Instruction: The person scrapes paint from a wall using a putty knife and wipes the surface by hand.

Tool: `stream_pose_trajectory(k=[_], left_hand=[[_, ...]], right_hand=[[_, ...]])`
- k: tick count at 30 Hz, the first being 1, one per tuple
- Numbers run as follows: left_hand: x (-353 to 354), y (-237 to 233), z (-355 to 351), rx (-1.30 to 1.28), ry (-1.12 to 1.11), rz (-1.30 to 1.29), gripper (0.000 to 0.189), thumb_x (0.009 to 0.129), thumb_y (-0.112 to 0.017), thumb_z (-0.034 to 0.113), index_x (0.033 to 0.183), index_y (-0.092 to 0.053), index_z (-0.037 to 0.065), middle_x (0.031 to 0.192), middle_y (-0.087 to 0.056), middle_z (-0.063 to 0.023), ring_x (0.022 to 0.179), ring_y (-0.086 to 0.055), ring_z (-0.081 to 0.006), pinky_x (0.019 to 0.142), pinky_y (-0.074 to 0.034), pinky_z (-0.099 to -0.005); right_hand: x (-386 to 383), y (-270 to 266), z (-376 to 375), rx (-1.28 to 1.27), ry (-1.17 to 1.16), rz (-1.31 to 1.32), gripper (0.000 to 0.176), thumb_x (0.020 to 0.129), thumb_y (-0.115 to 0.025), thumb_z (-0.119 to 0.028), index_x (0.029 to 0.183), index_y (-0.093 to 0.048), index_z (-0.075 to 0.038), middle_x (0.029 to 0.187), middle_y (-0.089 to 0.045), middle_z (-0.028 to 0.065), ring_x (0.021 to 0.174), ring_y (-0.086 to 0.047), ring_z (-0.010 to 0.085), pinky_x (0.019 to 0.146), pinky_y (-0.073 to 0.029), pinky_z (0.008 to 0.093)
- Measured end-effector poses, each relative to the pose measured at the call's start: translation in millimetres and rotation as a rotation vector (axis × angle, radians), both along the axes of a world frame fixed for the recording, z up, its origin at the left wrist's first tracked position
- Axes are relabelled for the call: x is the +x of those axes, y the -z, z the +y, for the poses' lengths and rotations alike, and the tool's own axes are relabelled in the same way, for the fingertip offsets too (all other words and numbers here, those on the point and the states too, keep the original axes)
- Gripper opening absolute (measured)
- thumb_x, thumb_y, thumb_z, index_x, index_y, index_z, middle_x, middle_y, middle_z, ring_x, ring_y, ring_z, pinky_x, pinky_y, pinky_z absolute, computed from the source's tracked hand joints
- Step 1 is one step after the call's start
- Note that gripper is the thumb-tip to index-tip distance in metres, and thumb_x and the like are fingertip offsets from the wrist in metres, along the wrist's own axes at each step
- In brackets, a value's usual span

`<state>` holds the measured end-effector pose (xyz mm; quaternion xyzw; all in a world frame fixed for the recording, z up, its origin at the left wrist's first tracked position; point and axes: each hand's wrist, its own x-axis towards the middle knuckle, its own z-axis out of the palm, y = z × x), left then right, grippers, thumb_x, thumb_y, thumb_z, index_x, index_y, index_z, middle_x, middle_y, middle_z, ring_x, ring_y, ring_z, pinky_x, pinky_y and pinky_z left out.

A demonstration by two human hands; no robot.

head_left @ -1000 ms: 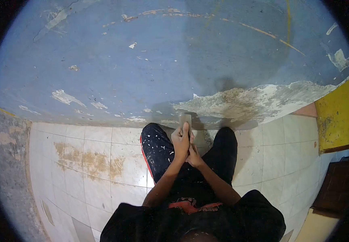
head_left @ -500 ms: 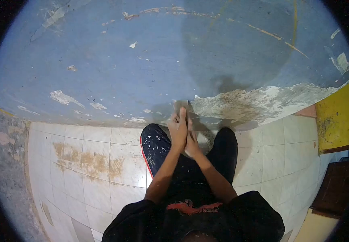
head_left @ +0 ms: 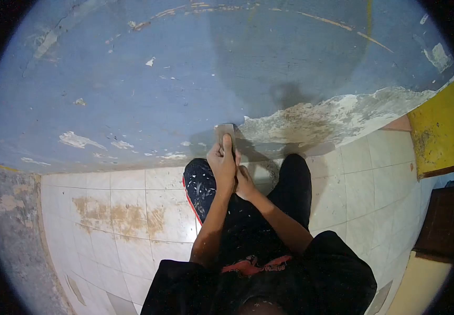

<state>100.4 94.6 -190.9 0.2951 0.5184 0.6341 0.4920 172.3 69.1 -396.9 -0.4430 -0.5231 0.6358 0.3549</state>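
A flat metal scraper [head_left: 225,128] lies against the blue painted wall [head_left: 148,100], at the left end of a stripped, flaking patch [head_left: 311,123]. My left hand [head_left: 222,164] is closed around the scraper, its thumb stretched along the blade. Just below and to the right, my right hand [head_left: 244,184] presses against the left hand with its fingers closed. The handle is mostly hidden by both hands, so the right hand's hold on it shows only in part.
My knees in dark, flake-speckled trousers [head_left: 201,184] are close to the wall's foot. Brown dust [head_left: 114,215] is spread over the white floor tiles [head_left: 127,181]. A yellow panel [head_left: 439,126] and dark brown furniture [head_left: 442,220] stand at the right; a bare grey wall [head_left: 14,226] borders the left.
The scraper and both hands have moved slightly left, and more of the blade shows. My right hand sits a little lower against the left. The whole view has shifted a little.
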Motion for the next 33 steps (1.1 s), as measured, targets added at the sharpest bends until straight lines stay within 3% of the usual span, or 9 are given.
stream_pose_trajectory(k=[7,10,12,15,19,22,23,31,33], left_hand=[[22.6,77.3,-13.6,0.001,-0.019,0.358,0.042,0.087,-0.058,0.034,0.060,-0.048,0.003,0.048,-0.042,0.0029,0.042,-0.042,-0.0055,0.040,-0.031,-0.0224],[32.1,-37.3,5.3,0.096,-0.068,0.146,0.042,0.087,-0.058,0.035,0.061,-0.046,0.004,0.049,-0.038,0.0031,0.044,-0.036,-0.0054,0.041,-0.028,-0.0232],[33.4,-53.9,3.3,0.080,-0.014,0.087,0.043,0.087,-0.058,0.035,0.060,-0.045,0.004,0.050,-0.037,0.0029,0.046,-0.035,-0.0053,0.042,-0.027,-0.0236],[28.8,7.0,-13.8,0.018,0.064,0.348,0.040,0.092,-0.048,0.035,0.067,-0.049,0.005,0.053,-0.048,-0.0008,0.043,-0.040,-0.0068,0.041,-0.030,-0.0214],[61.4,15.9,-57.6,0.068,0.164,0.053,0.039,0.093,-0.047,0.033,0.067,-0.050,0.004,0.055,-0.049,-0.0012,0.046,-0.041,-0.0070,0.044,-0.031,-0.0207],[49.1,-0.3,-13.4,0.035,0.133,0.155,0.038,0.093,-0.048,0.033,0.069,-0.050,0.004,0.056,-0.048,-0.0007,0.047,-0.042,-0.0067,0.045,-0.033,-0.0205],[44.9,-2.5,-6.6,0.047,0.133,0.118,0.038,0.093,-0.048,0.034,0.069,-0.050,0.004,0.056,-0.048,-0.0004,0.047,-0.042,-0.0066,0.045,-0.033,-0.0207],[58.0,-13.2,-43.6,-0.019,0.116,0.041,0.037,0.091,-0.051,0.033,0.070,-0.051,0.003,0.053,-0.041,0.0032,0.047,-0.042,-0.0042,0.043,-0.033,-0.0186],[49.7,3.5,-5.4,0.160,0.048,0.321,0.040,0.091,-0.051,0.034,0.066,-0.052,0.003,0.055,-0.046,0.0007,0.048,-0.041,-0.0063,0.045,-0.033,-0.0218]], right_hand=[[7.5,-101.8,-40.0,-0.541,0.291,0.788,0.043,0.093,-0.043,-0.040,0.122,-0.039,-0.009,0.107,-0.050,0.0041,0.093,-0.052,0.0137,0.073,-0.047,0.0312],[18.6,-93.2,-11.8,-0.675,0.376,0.781,0.044,0.092,-0.046,-0.038,0.125,-0.039,-0.011,0.107,-0.051,0.0054,0.095,-0.051,0.0164,0.074,-0.046,0.0329],[31.9,-63.9,15.0,-0.239,-0.460,1.351,0.046,0.092,-0.045,-0.039,0.129,-0.037,-0.012,0.109,-0.050,0.0066,0.096,-0.051,0.0178,0.075,-0.046,0.0334],[40.3,-62.0,-34.3,-0.292,0.145,0.591,0.044,0.090,-0.053,-0.029,0.126,-0.040,-0.009,0.108,-0.051,0.0071,0.095,-0.053,0.0182,0.074,-0.047,0.0319],[64.1,-70.7,-68.3,-0.709,0.035,1.184,0.060,0.079,-0.064,-0.009,0.131,-0.035,-0.007,0.109,-0.051,0.0065,0.099,-0.053,0.0224,0.078,-0.046,0.0321],[47.4,-146.7,-43.7,-0.452,0.358,0.485,0.024,0.089,-0.053,-0.036,0.090,-0.050,-0.012,0.079,-0.049,-0.0014,0.073,-0.051,0.0089,0.059,-0.043,0.0286],[57.9,-115.4,-24.1,-0.561,0.014,0.911,0.029,0.088,-0.055,-0.036,0.075,-0.044,-0.013,0.068,-0.042,-0.0037,0.059,-0.046,0.0074,0.047,-0.034,0.0247],[57.1,-94.9,-56.4,-0.503,-0.138,1.150,0.026,0.091,-0.049,-0.037,0.090,-0.052,-0.012,0.081,-0.054,-0.0026,0.066,-0.052,0.0088,0.053,-0.039,0.0250],[36.8,-168.7,-33.7,-0.520,0.364,0.918,0.029,0.090,-0.053,-0.033,0.110,-0.053,-0.012,0.096,-0.058,-0.0020,0.081,-0.057,0.0105,0.065,-0.046,0.0269]])
